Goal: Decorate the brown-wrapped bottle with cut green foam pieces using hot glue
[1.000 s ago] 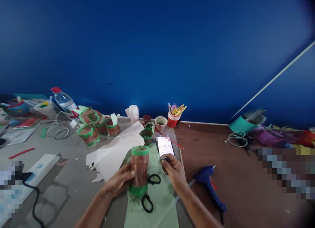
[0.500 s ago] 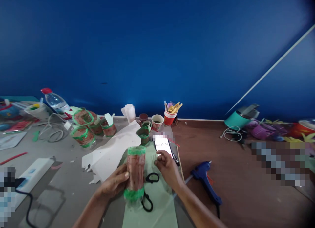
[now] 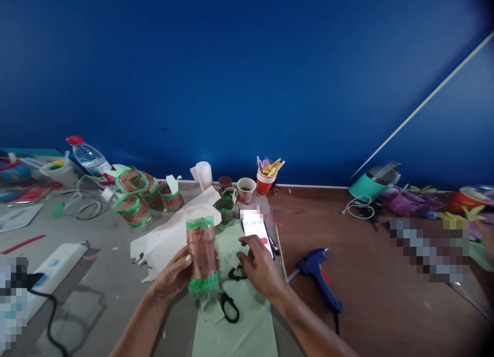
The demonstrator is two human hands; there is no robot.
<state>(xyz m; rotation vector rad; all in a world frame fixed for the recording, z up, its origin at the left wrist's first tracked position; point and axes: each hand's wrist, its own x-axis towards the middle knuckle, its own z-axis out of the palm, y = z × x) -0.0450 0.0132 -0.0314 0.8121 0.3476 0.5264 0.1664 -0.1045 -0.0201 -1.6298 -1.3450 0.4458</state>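
Observation:
In the head view, my left hand [image 3: 175,272] is closed around the left side of a plastic bottle section [image 3: 203,251], painted brown with green bands at both ends. The piece is held nearly upright above a pale green sheet [image 3: 247,331]. To its right hovers my right hand [image 3: 258,267], fingers bent and apart, with nothing seen in them. Black-handled scissors [image 3: 230,309] lie between the hands; one loop is partly behind my right fingers, and the blades are hidden. Just beyond my right hand is a lit phone [image 3: 252,223] showing a timer.
A blue glue gun [image 3: 318,277] lies on the brown tabletop at right. Torn white paper [image 3: 170,231], painted cups [image 3: 133,210] and a water bottle [image 3: 90,159] stand left and behind. A red cup of wooden cutlery [image 3: 266,182] is at the back; a power strip [image 3: 57,267] lies left.
The painted bottle section has moved left and slightly up in my left hand. My right hand's fingers have spread apart and shifted slightly left and down, over one scissor loop.

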